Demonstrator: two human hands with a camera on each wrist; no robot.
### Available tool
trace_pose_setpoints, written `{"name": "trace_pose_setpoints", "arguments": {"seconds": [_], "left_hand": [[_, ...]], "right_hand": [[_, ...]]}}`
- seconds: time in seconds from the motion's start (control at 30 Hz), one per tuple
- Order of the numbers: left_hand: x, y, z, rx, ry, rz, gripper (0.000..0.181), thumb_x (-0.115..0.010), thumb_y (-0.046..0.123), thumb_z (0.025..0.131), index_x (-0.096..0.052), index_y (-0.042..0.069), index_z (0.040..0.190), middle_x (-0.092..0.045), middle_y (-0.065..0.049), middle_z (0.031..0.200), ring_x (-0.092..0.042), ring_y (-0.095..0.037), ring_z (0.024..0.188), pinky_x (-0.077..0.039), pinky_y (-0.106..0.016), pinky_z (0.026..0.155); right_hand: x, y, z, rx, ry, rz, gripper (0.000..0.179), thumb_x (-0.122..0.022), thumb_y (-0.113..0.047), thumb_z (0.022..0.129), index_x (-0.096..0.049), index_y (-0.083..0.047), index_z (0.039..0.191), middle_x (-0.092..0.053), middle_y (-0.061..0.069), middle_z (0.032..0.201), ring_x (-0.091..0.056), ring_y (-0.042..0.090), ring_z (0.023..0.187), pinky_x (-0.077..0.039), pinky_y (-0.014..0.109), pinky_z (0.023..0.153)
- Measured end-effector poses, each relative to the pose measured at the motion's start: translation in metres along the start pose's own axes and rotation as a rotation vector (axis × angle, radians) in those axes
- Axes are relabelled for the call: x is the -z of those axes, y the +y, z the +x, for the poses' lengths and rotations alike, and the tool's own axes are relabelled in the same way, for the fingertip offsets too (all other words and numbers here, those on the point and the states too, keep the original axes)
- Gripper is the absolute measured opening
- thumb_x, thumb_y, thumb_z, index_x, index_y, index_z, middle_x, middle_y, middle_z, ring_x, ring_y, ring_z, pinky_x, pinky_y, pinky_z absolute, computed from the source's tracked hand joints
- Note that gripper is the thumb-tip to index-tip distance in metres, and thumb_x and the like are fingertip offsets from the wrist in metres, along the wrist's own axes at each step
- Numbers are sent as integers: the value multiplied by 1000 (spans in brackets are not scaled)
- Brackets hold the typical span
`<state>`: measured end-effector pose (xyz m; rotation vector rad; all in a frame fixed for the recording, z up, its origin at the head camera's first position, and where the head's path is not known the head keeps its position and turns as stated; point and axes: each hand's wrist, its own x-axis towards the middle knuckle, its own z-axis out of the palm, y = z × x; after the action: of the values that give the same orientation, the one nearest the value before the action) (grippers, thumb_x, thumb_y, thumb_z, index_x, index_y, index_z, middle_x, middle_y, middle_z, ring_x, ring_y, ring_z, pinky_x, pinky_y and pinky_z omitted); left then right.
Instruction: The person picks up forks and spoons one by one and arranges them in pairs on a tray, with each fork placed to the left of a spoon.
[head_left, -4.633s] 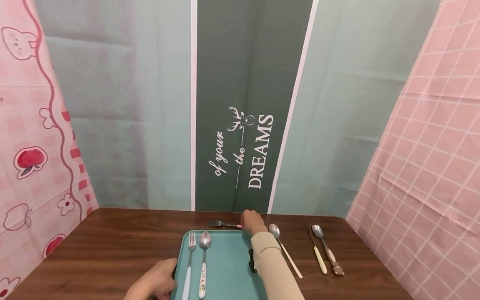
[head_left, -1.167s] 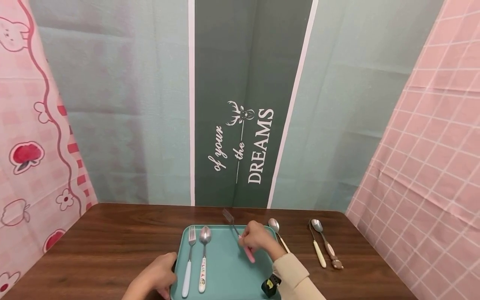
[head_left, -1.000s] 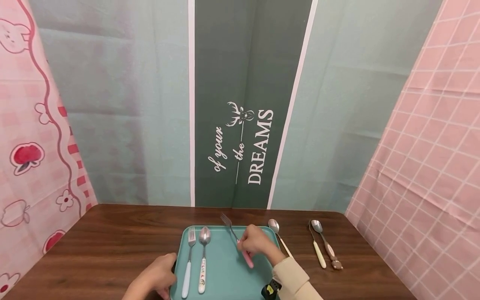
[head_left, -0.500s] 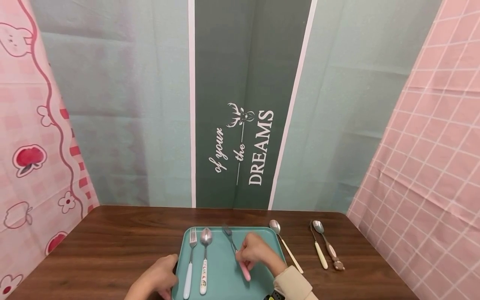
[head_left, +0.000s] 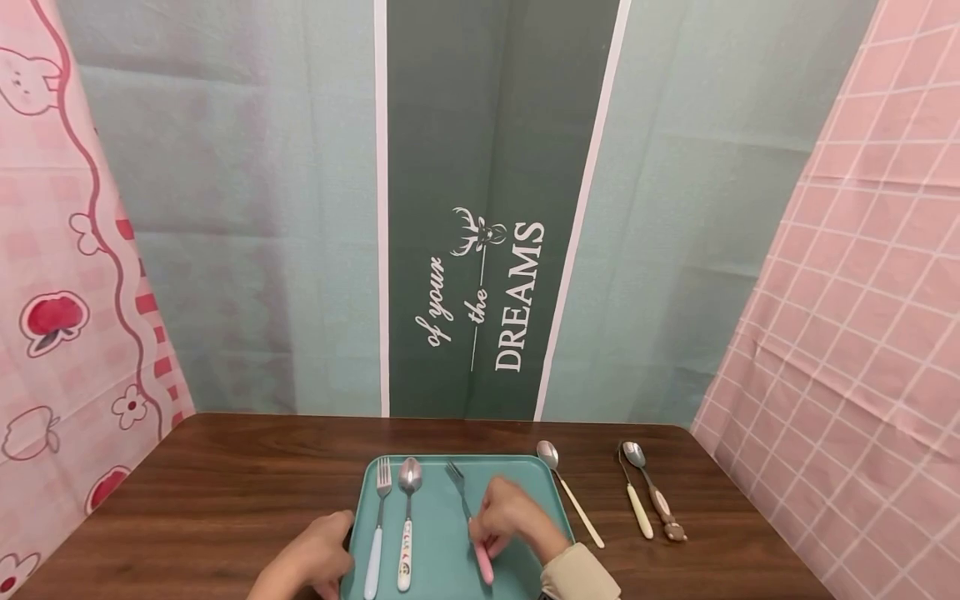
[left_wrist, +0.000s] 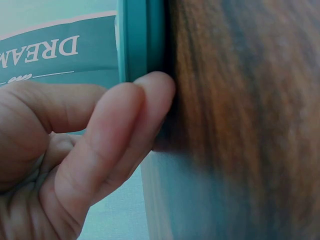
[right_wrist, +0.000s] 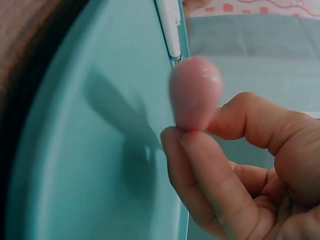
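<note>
Head view, left to right relative to the shallow teal rectangular tray (head_left: 442, 542). Left edge: left hand (head_left: 311, 552) grips the rim; a slack grip could let the tray skid. Inside, left: pale-blue-handled metal fork (head_left: 377, 529), then patterned white-handled metal spoon (head_left: 407, 533). Inside, farther right: right hand (head_left: 501, 518) pinches a pink-handled metal fork (head_left: 483, 562); uneven release could leave it askew. Beyond the right edge: slim cream-handled metal spoon (head_left: 579, 511), which the beige sleeve (head_left: 583, 573) might brush.

right hand (right_wrist: 255, 177) pinches pink handle (right_wrist: 195, 92) over tray (right_wrist: 95, 175)
</note>
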<state>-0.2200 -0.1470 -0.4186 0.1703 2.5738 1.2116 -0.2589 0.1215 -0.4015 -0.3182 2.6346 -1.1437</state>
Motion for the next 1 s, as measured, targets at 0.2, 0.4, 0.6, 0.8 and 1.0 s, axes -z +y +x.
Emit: {"name": "trace_pose_setpoints", "arguments": {"seconds": [0.2,0.4,0.6,0.8,1.0], "left_hand": [[-2,0,1,-16,-10,-11,23,-50,-14,68,-48,-4,89,-49,-13,68,-56,-19,43,-50,-30,40],[0,-1,0,-27,5,-8,23,-50,-14,68,-47,-3,88,-49,-13,68,-55,-20,42,-49,-30,39],[0,-3,0,-29,12,2,23,-50,-13,67,-47,-3,88,-48,-13,66,-55,-19,42,-49,-30,39],[1,-3,1,-22,1,-3,24,-50,-13,68,-48,-3,90,-48,-13,67,-55,-19,43,-50,-30,40],[0,-2,1,-25,9,-13,25,-50,-14,66,-47,-3,89,-48,-13,66,-56,-20,43,-50,-30,40]], "right_hand": [[-3,4,-3,-28,21,8,17,-65,7,62,-58,-1,49,-56,6,43,-57,12,38,-49,24,40],[-6,3,-1,-53,12,80,14,-69,7,63,-61,0,53,-57,9,46,-57,13,40,-50,27,40],[-9,0,-1,-63,16,94,13,-67,8,63,-62,0,55,-57,10,46,-56,14,39,-50,29,39],[-9,-2,0,-81,28,91,14,-66,9,67,-62,1,57,-58,10,48,-59,18,42,-51,31,41],[-9,-1,2,-88,35,67,15,-63,10,69,-62,1,58,-58,9,48,-60,19,42,-51,30,41]]}}
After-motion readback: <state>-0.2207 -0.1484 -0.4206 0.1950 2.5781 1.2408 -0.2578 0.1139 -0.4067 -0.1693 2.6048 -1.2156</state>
